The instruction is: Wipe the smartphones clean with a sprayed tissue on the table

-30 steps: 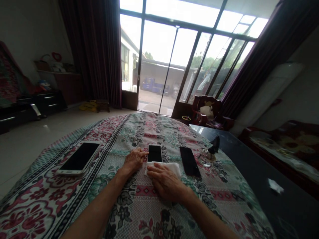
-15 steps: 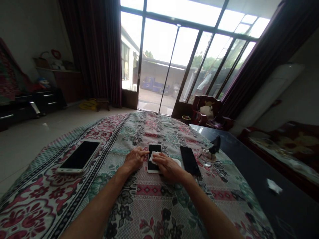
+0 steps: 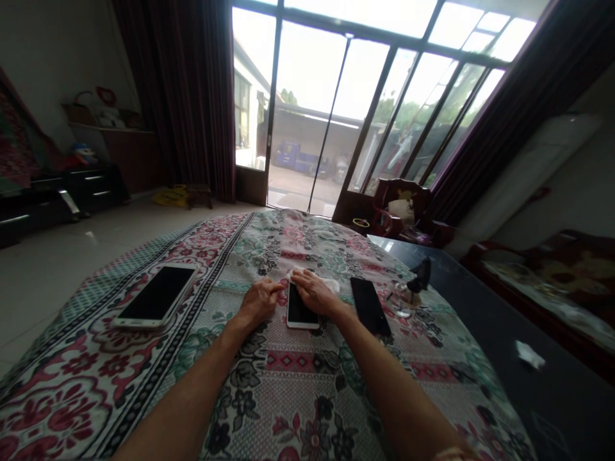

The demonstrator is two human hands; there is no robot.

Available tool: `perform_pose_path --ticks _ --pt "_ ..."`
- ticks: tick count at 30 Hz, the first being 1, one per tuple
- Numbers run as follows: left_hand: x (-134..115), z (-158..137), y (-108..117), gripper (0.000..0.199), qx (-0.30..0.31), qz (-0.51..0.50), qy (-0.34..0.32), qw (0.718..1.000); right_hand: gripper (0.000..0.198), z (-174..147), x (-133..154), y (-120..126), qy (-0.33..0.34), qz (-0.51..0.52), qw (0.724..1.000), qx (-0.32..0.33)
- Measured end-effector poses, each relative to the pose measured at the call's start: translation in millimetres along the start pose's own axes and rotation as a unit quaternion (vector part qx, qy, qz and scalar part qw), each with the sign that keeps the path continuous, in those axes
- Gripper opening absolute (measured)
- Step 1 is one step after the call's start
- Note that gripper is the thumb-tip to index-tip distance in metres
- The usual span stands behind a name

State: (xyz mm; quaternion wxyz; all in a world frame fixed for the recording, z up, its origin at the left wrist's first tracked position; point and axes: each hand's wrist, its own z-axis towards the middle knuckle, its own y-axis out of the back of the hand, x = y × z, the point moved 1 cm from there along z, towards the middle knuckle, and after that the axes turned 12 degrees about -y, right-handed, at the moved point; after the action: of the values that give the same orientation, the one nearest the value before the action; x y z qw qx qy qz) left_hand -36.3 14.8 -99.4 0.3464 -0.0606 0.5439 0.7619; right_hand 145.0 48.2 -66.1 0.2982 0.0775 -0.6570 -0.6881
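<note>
A white-framed smartphone (image 3: pixel 302 312) lies face up on the patterned cloth in front of me. My right hand (image 3: pixel 312 291) lies over its upper part, pressing a white tissue (image 3: pixel 331 285) against the screen; some tissue sticks out beyond the fingers. To the phone's left is my left hand (image 3: pixel 262 299), its fingers curled and the index fingertip at the phone's upper left edge. A larger white phone (image 3: pixel 157 296) rests farther left, screen up. Right of my right hand lies a black phone (image 3: pixel 369 306), also flat.
A floral tablecloth (image 3: pixel 307 397) covers the table. Past the black phone stands a clear glass container (image 3: pixel 402 301) with a dark top. On the dark surface (image 3: pixel 509 390) at right lies a crumpled white tissue (image 3: pixel 529 355). A wooden chair (image 3: pixel 401 205) and glass doors (image 3: pixel 317 128) are beyond.
My right hand has slid the tissue up the screen to the phone's top end, uncovering the lower screen. My left hand stays beside the phone. The camera view has shifted slightly.
</note>
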Motion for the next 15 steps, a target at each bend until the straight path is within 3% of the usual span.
perform_pose_path --ticks 6,15 --pt "0.6 0.0 -1.5 0.032 -0.011 0.01 -0.004 1.0 0.044 -54.8 15.8 3.3 0.057 0.016 0.998 0.017" --pt "-1.3 -3.8 -0.5 0.034 -0.011 -0.005 -0.013 1.0 0.039 -112.5 41.2 13.8 0.071 0.036 0.995 0.056"
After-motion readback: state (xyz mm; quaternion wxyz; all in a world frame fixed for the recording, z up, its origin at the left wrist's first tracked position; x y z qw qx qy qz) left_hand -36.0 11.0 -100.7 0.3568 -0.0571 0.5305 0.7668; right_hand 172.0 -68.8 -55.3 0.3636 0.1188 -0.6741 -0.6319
